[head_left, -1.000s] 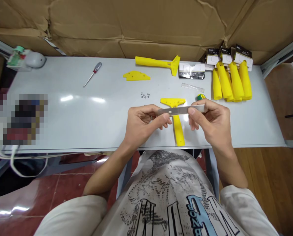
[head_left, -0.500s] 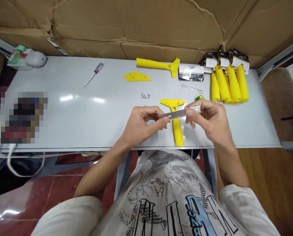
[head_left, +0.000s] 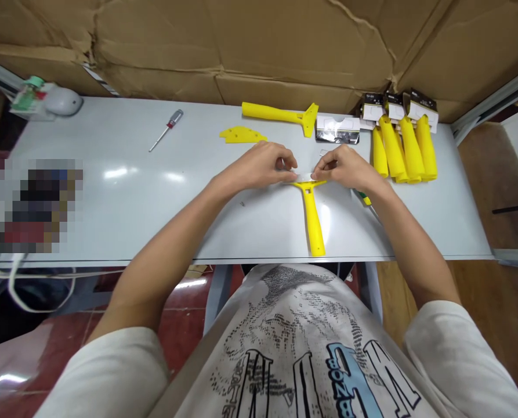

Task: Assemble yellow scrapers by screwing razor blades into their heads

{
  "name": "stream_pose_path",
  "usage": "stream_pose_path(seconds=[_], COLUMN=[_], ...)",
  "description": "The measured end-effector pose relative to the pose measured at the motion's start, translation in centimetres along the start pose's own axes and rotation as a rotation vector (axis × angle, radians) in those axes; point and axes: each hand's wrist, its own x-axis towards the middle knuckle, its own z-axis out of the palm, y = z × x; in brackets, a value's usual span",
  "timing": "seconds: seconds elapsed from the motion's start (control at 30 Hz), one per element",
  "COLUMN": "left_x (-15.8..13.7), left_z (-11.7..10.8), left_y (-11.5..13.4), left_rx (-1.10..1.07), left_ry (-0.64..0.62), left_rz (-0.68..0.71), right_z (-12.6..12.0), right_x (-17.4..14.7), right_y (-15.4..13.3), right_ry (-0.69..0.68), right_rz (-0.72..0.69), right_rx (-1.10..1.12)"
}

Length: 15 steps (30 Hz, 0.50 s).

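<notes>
Across the head of a yellow scraper handle (head_left: 312, 220) lies a thin metal blade (head_left: 304, 177), mostly covered by my fingers. My left hand (head_left: 270, 165) pinches the blade's left end, and my right hand (head_left: 339, 168) pinches its right end. The handle lies on the table with its grip pointing toward me. Under my right forearm a green and yellow screwdriver handle (head_left: 365, 198) partly shows. Close beyond my left hand is a flat yellow blade cover (head_left: 242, 135) with holes. A tiny screw (head_left: 242, 203) lies to the left of the handle.
A second yellow scraper handle (head_left: 276, 113) lies at the back beside a card package (head_left: 337, 129). Several carded yellow scrapers (head_left: 410, 148) stand at the back right. A grey screwdriver (head_left: 166, 130) is on the left. Cardboard (head_left: 285, 46) walls the rear edge.
Both hands have moved away from me and lowered the blade from above the scraper handle onto its head. My left hand now hides the small screws behind it.
</notes>
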Motion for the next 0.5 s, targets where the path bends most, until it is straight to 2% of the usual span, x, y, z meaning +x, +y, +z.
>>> stream_pose_path(seconds=[0.1,0.2,0.5], left_x=[-0.7,-1.1,-1.2], left_z=[0.7,1.5,2.7], left_y=[0.2,0.3,0.2], left_rx=[0.004,0.059,0.076], left_ry=[-0.023,-0.008,-0.061], left_rz=[0.024,0.050,0.022], right_z=[0.3,0.2,0.7], right_x=[0.0,0.0,-0.9], right_y=[0.1,0.0,-0.7], right_ry=[0.033,0.039,-0.061], right_rz=[-0.049,-0.036,-0.084], right_rx=[-0.064,-0.115,-0.274])
